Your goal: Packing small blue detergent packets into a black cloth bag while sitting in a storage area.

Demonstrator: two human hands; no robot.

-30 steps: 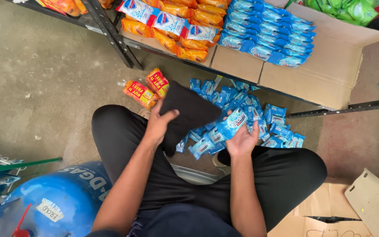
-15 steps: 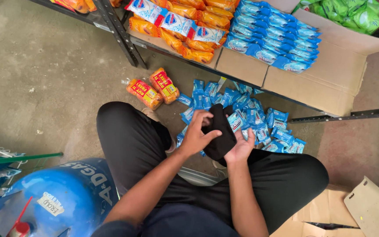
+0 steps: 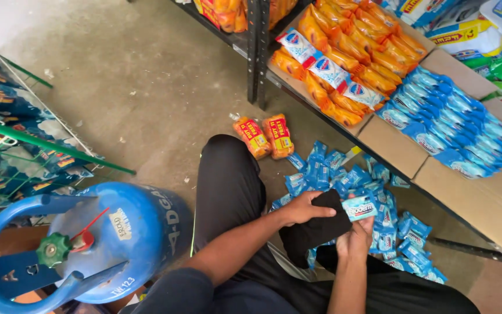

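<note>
Ideally, the left hand [image 3: 300, 208] gripping the crumpled black plastic bag [image 3: 315, 229] spreads its mouth wide while the right hand [image 3: 355, 235], pinching a small blue sachet [image 3: 359, 207], lowers it in.

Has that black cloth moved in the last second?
Yes. The black cloth has come off the pile of blue packets on the floor, back toward the person's lap, gripped by both the left hand and right hand.
</note>
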